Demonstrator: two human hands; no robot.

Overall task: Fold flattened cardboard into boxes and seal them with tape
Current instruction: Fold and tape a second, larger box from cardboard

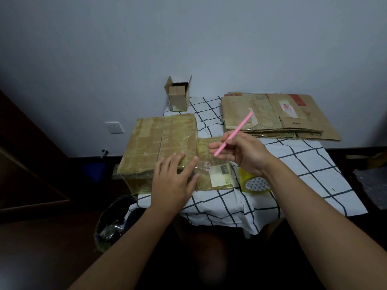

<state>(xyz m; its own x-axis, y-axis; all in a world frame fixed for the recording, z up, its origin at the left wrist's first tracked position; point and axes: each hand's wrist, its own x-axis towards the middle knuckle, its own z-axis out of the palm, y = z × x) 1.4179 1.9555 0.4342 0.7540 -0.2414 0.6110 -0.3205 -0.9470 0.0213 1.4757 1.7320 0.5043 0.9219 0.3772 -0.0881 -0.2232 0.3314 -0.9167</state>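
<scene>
A large brown cardboard box [159,141], covered in shiny tape, stands at the left end of the table. My left hand [173,178] lies flat on its near right corner with fingers spread. A smaller flat taped piece with a white label [217,176] lies against the box's right side. My right hand [240,151] holds a thin pink knife [236,130] like a pen, its tip down at a clear strip of tape near the label. A yellowish tape roll [253,183] sits under my right wrist, partly hidden.
A stack of flattened cardboard [278,116] lies at the back right of the checked tablecloth [303,168]. A small open box [179,95] stands upright at the back by the wall. A bin with a black bag [113,218] is on the floor at left.
</scene>
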